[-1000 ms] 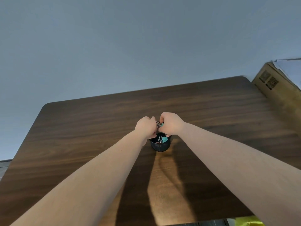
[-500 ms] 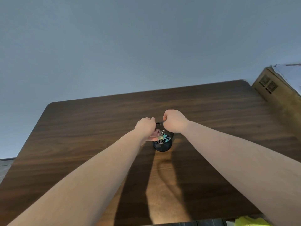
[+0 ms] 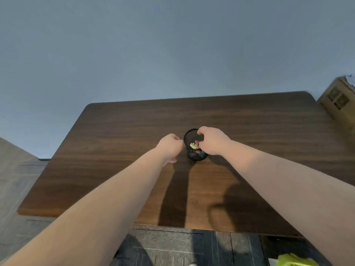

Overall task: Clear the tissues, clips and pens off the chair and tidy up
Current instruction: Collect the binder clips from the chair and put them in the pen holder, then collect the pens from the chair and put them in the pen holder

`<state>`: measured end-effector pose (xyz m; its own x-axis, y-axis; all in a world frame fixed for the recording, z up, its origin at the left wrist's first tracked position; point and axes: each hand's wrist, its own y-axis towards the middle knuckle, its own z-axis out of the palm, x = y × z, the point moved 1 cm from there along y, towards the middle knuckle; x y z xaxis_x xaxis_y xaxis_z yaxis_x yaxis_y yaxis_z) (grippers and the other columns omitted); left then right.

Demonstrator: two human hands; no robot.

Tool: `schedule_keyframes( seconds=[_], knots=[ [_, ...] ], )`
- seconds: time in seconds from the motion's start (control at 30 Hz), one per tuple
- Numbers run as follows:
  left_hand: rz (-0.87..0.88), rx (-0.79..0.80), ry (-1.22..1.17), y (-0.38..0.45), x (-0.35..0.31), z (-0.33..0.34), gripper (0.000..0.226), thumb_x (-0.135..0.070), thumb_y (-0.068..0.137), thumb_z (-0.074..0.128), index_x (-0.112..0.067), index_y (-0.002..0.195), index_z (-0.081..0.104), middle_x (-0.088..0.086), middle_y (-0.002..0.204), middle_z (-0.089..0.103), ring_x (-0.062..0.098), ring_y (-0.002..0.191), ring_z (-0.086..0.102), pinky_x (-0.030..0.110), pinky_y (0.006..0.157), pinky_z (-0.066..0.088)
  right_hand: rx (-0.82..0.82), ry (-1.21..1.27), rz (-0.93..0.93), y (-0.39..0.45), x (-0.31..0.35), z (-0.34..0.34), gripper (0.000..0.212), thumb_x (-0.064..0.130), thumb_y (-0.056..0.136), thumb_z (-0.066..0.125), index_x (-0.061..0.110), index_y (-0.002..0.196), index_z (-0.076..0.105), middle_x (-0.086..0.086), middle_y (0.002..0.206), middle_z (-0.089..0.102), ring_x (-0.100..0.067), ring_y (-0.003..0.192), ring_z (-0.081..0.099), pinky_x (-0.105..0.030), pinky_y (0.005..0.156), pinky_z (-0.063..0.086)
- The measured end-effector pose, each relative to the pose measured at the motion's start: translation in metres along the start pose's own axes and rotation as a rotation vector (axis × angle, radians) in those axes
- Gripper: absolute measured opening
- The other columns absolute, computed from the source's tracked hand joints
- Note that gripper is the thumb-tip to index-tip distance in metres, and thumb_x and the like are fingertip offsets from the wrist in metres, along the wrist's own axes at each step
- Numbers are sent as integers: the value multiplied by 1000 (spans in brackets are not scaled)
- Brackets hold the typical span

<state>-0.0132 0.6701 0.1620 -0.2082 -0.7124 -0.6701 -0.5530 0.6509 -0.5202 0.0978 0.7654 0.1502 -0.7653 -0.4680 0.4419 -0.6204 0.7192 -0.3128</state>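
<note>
A black mesh cup (image 3: 192,136) stands near the middle of the dark wooden table (image 3: 115,150). Several coloured binder clips (image 3: 194,145) lie inside it. My left hand (image 3: 170,146) is curled into a loose fist just left of the cup, close to its wall, with nothing visible in it. My right hand (image 3: 213,140) hovers over the cup's right rim. Its thumb is at the far rim and its fingers are over the mouth, spread apart, with nothing seen between them. No chair, tissues or pens are in view.
A cardboard box (image 3: 336,100) sits beyond the table's far right corner. Something yellow-green (image 3: 292,261) lies on the tiled floor at the bottom right. A plain blue-grey wall rises behind the table. The table's near edge runs just below my forearms.
Both hands were pinched together over the cup with clips. They have now parted: the left drew to the cup's left side, the right spread over the rim, and the clips lie in the cup.
</note>
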Motion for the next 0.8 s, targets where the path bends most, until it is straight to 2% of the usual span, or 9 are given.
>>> schedule_keyframes(
  seconds=[0.17, 0.37, 0.47, 0.53, 0.6, 0.63, 0.73, 0.8],
  knots=[
    [-34, -90, 37, -33, 38, -3, 36, -26, 94, 41, -16, 128, 48, 6, 106, 53, 26, 88, 58, 39, 85, 57, 24, -48, -103, -32, 10, 21, 37, 14, 93, 46, 18, 130, 47, -10, 129, 57, -33, 110, 56, -33, 80, 47],
    [-106, -173, 17, -85, 105, -36, 40, -28, 93, 47, -17, 132, 45, 9, 125, 52, 25, 96, 54, 36, 82, 56, 68, -82, -247, -63, 69, 47, 45, 23, 95, 50, 20, 139, 41, -8, 140, 51, -31, 120, 55, -37, 95, 47],
    [-160, -234, 19, -107, 147, -63, 42, -30, 93, 49, -18, 133, 44, 9, 129, 53, 23, 93, 54, 33, 80, 54, 103, -77, -322, -76, 109, 72, 46, 23, 95, 51, 21, 140, 40, -7, 142, 50, -29, 123, 53, -36, 96, 47],
    [-204, -253, 8, -121, 172, -76, 43, -30, 94, 47, -18, 135, 41, 8, 125, 53, 22, 90, 54, 34, 77, 54, 134, -78, -347, -83, 130, 91, 46, 22, 95, 51, 22, 140, 39, -6, 143, 48, -28, 124, 52, -36, 97, 48],
    [-252, -266, -28, -142, 209, -91, 44, -30, 95, 45, -18, 137, 38, 7, 112, 54, 20, 78, 54, 33, 66, 51, 197, -117, -395, -95, 157, 124, 47, 24, 95, 50, 22, 140, 39, -6, 143, 48, -29, 123, 53, -40, 98, 49],
    [-274, -277, -31, -153, 229, -97, 45, -29, 96, 45, -17, 138, 37, 6, 109, 53, 19, 75, 54, 33, 65, 51, 230, -141, -416, -102, 169, 142, 47, 24, 94, 50, 22, 140, 39, -6, 143, 48, -29, 121, 53, -40, 97, 49],
    [-344, -303, -30, -185, 300, -107, 44, -27, 95, 44, -16, 137, 38, 9, 119, 52, 24, 85, 58, 41, 83, 55, 326, -189, -471, -130, 201, 201, 48, 24, 95, 49, 21, 141, 37, -7, 144, 46, -31, 125, 50, -39, 98, 47],
    [-401, -310, -43, -205, 351, -110, 43, -27, 93, 46, -18, 134, 40, 10, 117, 52, 28, 91, 57, 43, 85, 57, 373, -207, -503, -150, 218, 242, 49, 23, 95, 49, 20, 142, 37, -8, 143, 47, -31, 125, 49, -40, 98, 47]
  ],
)
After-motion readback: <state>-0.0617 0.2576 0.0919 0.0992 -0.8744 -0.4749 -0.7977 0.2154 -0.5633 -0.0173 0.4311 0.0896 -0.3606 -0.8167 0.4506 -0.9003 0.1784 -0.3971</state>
